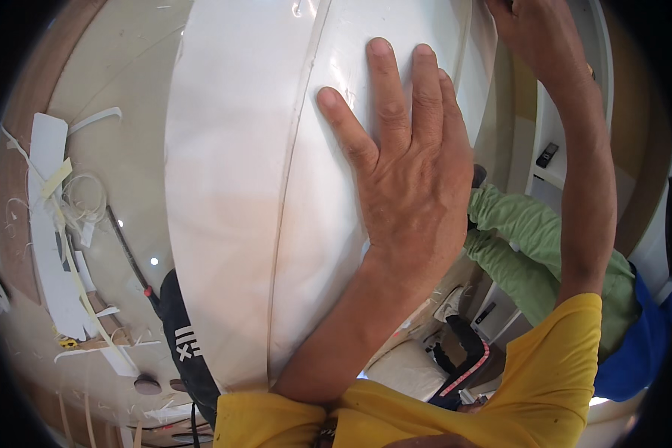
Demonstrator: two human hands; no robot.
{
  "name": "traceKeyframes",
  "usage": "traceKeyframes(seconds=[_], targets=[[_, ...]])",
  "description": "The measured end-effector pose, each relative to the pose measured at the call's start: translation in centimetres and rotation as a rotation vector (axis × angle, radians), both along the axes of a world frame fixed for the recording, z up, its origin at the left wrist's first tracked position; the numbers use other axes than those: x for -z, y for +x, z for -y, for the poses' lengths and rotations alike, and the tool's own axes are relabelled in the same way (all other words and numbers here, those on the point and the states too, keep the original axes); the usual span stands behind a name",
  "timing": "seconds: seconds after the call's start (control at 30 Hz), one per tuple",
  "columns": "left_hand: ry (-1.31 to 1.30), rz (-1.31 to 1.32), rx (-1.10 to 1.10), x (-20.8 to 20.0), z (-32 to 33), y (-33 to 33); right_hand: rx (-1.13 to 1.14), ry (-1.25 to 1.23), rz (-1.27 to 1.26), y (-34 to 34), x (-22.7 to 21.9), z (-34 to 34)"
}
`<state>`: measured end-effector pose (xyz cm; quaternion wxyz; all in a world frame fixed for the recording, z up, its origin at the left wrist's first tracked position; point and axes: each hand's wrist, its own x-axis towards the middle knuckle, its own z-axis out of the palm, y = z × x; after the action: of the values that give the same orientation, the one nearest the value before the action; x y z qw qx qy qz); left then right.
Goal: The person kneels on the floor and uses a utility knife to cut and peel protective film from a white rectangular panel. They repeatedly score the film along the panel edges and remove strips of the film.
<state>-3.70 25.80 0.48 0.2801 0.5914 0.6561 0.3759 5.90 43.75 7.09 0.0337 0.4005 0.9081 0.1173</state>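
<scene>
A long white panel with a lengthwise seam runs up the middle of the view toward me. The part right of the seam is glossier and seems covered with clear film. My left hand lies flat on that glossy part, fingers stretched and spread, with its thumb hidden. At the top right, my right hand is beside the panel's far right edge. Its fingers look curled, but the picture's upper rim cuts them off, so what they grip cannot be made out.
White offcuts and tangled strips litter the floor at left, near a thin dark rod. A person in green trousers and a blue top is close by at right. White shelving holds a small black object.
</scene>
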Motion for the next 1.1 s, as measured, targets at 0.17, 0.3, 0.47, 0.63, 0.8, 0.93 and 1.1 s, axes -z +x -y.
traceKeyframes(seconds=[0.17, 0.3, 0.47, 0.63, 0.8, 0.93, 1.1], targets=[[0.015, 0.038, -0.005, 0.0, 0.0, 0.1, -0.042, -0.081, 0.034, -0.1, -0.9, -0.6], [0.016, 0.032, -0.008, 0.0, -0.2, 0.4, 0.02, -0.078, -0.082, 0.6, -0.4, -0.1], [0.008, -0.026, 0.018, 0.3, 0.1, 0.5, 0.09, -0.064, -0.124, 0.2, -0.1, 1.0], [0.017, -0.098, 0.058, 0.4, 0.1, 0.3, 0.096, -0.072, -0.153, 1.6, 0.6, -0.2], [0.012, -0.12, 0.069, 0.6, 0.0, 0.3, 0.023, -0.03, -0.061, 1.4, 0.6, -0.4], [0.005, -0.141, 0.053, 0.5, 0.0, 0.2, 0.047, -0.042, -0.048, 0.7, 0.6, -0.3], [0.025, -0.111, 0.05, 0.7, 0.1, 0.5, 0.068, -0.072, 0.113, -0.5, -0.3, -0.2]])
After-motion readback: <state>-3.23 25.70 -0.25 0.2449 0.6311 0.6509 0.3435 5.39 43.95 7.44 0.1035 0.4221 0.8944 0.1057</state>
